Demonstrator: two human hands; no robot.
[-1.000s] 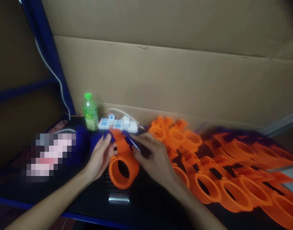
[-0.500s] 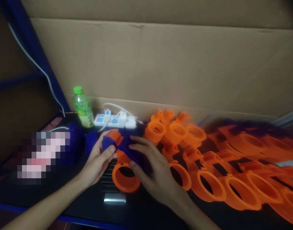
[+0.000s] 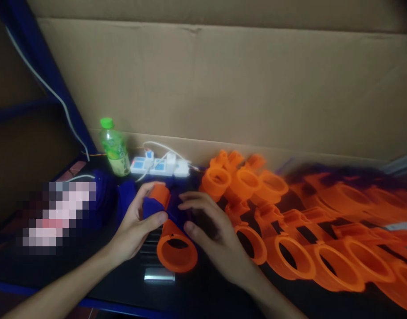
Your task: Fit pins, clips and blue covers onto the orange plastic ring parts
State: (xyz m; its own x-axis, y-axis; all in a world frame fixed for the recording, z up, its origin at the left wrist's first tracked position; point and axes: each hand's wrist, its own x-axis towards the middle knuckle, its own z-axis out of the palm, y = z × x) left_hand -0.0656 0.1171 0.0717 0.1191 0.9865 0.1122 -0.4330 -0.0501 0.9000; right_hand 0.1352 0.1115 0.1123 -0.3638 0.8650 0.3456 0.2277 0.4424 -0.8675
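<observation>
My left hand is closed around an orange plastic part that has a round ring at its near end. A dark blue piece, perhaps fabric, wraps the part's upper section, and my left thumb presses near its lower edge. Orange shows above the blue, by my left fingers. To the right of the part, my right hand is open with its fingers spread and curved. More dark blue material lies between the part and my right fingertips; whether they touch it I cannot tell.
Rows of similar orange ringed parts fill the right side of the black table. Behind my hands are a white power strip and a green-capped bottle. A silver block lies in front. Cardboard stands behind.
My right hand has eased slightly away from the blue piece. The orange ring has tipped a little down and right, and more orange shows above the blue in my left hand.
</observation>
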